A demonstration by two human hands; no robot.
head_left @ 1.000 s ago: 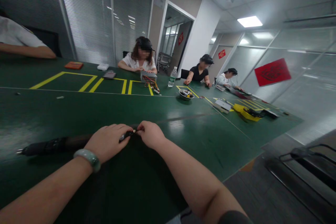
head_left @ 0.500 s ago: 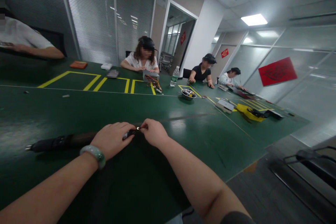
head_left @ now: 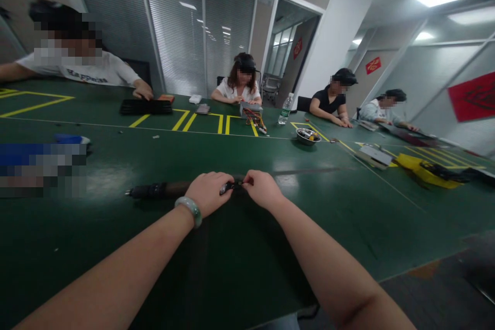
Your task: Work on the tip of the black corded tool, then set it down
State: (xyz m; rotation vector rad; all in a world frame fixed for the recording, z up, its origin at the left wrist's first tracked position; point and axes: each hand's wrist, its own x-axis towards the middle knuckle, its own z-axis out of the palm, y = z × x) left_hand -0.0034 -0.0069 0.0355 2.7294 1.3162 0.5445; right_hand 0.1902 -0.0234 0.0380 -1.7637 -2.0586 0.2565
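Observation:
A long black electric screwdriver (head_left: 154, 191) lies across the green table, its bit end pointing left. My left hand (head_left: 209, 193), with a green bangle at the wrist, is closed around its rear end. My right hand (head_left: 263, 190) pinches at a tiny dark piece just beyond that end. A small bright spot shows between the fingertips of both hands. What exactly the right fingers hold is too small to tell.
Across the green table (head_left: 135, 263) several people sit working. A metal bowl (head_left: 308, 137) of small parts, a water bottle (head_left: 285, 109), a grey box with coloured wires (head_left: 251, 110), a white box (head_left: 373, 156) and a yellow tray (head_left: 425, 171) stand farther off. A black slab (head_left: 146, 106) lies at the left.
The view has swung left, so the table and hands appear farther right. Both hands keep their places at the screwdriver's rear end. A co-worker's hand now reaches the black slab.

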